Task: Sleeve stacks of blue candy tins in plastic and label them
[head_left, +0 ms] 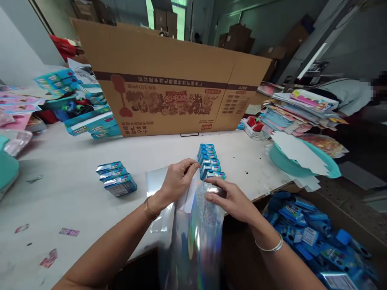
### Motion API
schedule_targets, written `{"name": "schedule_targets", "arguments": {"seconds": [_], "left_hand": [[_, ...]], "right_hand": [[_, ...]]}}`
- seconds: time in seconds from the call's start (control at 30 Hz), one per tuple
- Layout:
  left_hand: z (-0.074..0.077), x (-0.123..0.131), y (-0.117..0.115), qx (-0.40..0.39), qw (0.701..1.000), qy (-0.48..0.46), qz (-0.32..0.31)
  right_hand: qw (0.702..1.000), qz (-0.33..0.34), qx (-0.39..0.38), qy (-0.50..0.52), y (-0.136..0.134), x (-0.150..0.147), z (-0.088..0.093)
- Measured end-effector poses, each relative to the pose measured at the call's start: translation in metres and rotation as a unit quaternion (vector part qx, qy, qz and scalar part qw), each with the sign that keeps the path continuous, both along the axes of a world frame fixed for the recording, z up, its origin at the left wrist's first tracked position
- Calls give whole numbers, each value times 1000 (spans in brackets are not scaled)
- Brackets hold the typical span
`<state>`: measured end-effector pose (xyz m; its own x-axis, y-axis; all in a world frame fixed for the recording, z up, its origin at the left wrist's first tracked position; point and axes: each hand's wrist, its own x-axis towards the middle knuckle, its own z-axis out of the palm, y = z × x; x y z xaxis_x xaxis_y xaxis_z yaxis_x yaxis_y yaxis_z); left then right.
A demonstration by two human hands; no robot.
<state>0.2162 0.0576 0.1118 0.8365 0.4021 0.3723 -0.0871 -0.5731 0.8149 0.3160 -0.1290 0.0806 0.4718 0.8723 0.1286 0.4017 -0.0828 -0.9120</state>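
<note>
A shiny, clear rainbow-sheened plastic film (pixel 196 241) hangs over the table's front edge. My left hand (pixel 177 179) is closed in a pinch at the film's upper left edge, by a narrow white strip. On the film's upper right edge, my right hand (pixel 232 199) has its thumb and fingers closed around the plastic. Just beyond both hands, several small blue boxes (pixel 211 162) stand in a row, the nearest one close to my right fingertips. Another group of three blue boxes (pixel 117 183) sits to the left. Flat clear plastic (pixel 154 183) lies under my left wrist.
A large brown carton (pixel 175 56) stands across the table's back. Stacked printed sheets (pixel 302 108) and a teal basin (pixel 279 163) are at right. Below, an open carton holds many blue packs (pixel 314 237). Paper scraps (pixel 50 257) lie at left; a person (pixel 353 94) is at far right.
</note>
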Motion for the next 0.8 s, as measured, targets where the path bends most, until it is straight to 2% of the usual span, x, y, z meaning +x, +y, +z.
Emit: {"name": "schedule_targets", "arguments": {"seconds": [0.07, 0.13, 0.2, 0.27, 0.4, 0.47, 0.57, 0.7, 0.8], "left_hand": [[14, -10, -4, 34, 999, 2, -32], [28, -21, -6, 57, 992, 40, -103], [39, -30, -11, 77, 979, 78, -171], [44, -36, -18, 101, 970, 102, -194], [37, -35, -36, 176, 968, 138, -118], [29, -32, -44, 222, 960, 148, -82], [19, -30, -48, 267, 950, 141, -78], [14, -20, -42, 295, 945, 111, -88], [20, -4, -33, 279, 949, 95, -110]], "right_hand": [[999, -16, 28, 26, -1, -6, 7], [999, -16, 41, 22, -8, -4, 17], [999, -5, 37, -9, -19, 2, 29], [998, 17, 20, -53, -30, 8, 39], [976, 31, -15, -214, -44, 16, 47], [943, 0, -28, -332, -46, 15, 43], [891, -47, -18, -450, -47, 5, 33], [865, -80, 66, -490, -35, -9, 16], [863, -123, 116, -476, -18, -4, 6]]}}
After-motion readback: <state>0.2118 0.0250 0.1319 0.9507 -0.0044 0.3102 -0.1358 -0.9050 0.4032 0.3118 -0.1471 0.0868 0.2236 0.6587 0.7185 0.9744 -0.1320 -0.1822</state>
